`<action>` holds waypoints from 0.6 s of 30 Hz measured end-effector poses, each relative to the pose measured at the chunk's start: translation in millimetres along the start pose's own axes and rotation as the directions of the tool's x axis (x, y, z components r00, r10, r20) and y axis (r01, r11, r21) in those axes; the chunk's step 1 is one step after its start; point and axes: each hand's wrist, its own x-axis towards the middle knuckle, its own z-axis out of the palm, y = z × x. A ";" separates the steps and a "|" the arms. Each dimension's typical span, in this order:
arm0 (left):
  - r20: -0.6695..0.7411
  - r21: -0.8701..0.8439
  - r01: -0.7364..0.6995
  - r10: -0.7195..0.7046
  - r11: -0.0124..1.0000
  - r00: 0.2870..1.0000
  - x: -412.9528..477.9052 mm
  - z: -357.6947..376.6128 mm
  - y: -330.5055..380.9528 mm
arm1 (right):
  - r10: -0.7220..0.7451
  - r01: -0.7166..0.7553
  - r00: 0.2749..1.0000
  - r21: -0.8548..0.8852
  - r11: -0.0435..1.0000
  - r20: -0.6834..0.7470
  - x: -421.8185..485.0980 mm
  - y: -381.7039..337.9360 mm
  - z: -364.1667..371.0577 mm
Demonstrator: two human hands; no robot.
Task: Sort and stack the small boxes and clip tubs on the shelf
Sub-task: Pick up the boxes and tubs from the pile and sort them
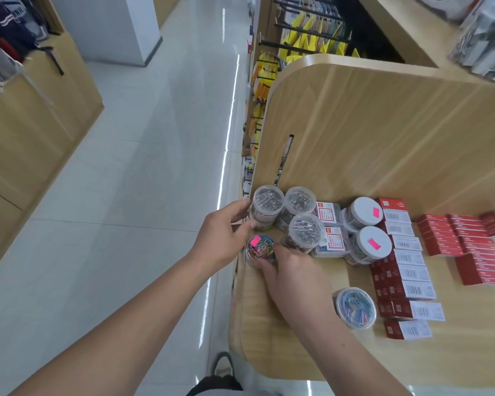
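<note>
The left grip point(223, 235) is curled round a clear tub of silver clips point(267, 207) at the shelf's point(283, 344) outer corner, with the fingers on its far-left side and the thumb low on its near side. Whether this tub stands on another one I cannot tell. Just below that grip, the right grip point(295, 278) holds a small tub of coloured clips point(260, 248) with a pink sticker on its lid. The thumb lies against the tub's right side and the fingers wrap its near side, and the tub stands on the shelf near the front-left edge. Just beyond the right grip's thumb stands a second silver-clip tub point(306, 228), and a third point(300, 200) is behind it, beside the tub in the left grip. To the right of these lie two flat clear boxes with red labels point(333, 242), then two white-lidded tubs point(373, 242), each with a pink sticker. Farther right, a column of red boxes with barcode labels point(403, 264) runs toward the front, and more red boxes point(469, 241) are stacked beyond it. Beside the right wrist stands another coloured-clip tub point(355, 307).
</note>
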 end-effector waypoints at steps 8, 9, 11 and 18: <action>-0.034 0.089 0.037 -0.034 0.995 0.999 -54.5 2.1 -6.8 | -0.120 0.123 0.988 0.031 0.992 -0.093 -16.0 9.2 -15.7; -0.003 0.096 0.016 -0.015 0.995 1.000 -60.0 5.6 -3.9 | -0.138 0.145 0.983 0.052 0.988 -0.119 -19.2 11.5 -19.6; 0.020 0.114 -0.014 0.012 0.993 1.000 -66.3 14.1 0.0 | -0.160 0.175 0.971 0.070 0.982 -0.179 -24.0 16.7 -26.5; -0.060 0.211 0.014 -0.002 0.977 0.998 -61.3 29.3 2.5 | -0.109 0.135 0.959 0.081 0.988 -0.262 -38.2 32.3 -49.1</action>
